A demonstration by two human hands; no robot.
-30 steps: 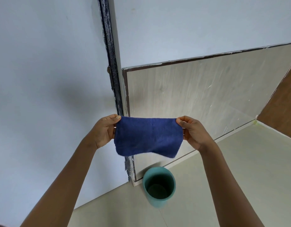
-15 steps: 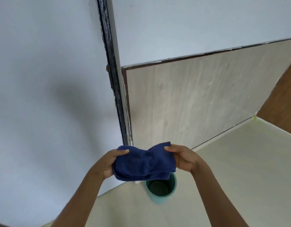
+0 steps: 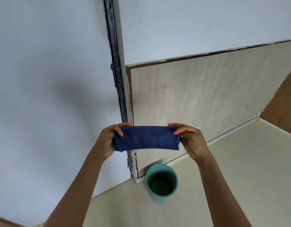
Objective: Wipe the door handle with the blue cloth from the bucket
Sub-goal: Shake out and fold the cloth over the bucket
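The blue cloth (image 3: 147, 138) is folded into a narrow horizontal band and stretched taut in the air between both hands. The left hand (image 3: 107, 141) pinches its left end between thumb and fingers; the right hand (image 3: 191, 141) pinches its right end the same way. Below it, the teal bucket (image 3: 161, 184) stands on the pale floor (image 3: 231, 169), beside the bottom corner of the light wooden panel (image 3: 198, 99) and the dark frame strip (image 3: 118, 79).

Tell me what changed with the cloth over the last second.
The cloth, first hanging wide, was bunched low and is now raised and stretched as a narrower folded band. The left hand and right hand kept pinching its ends. The bucket stayed put.
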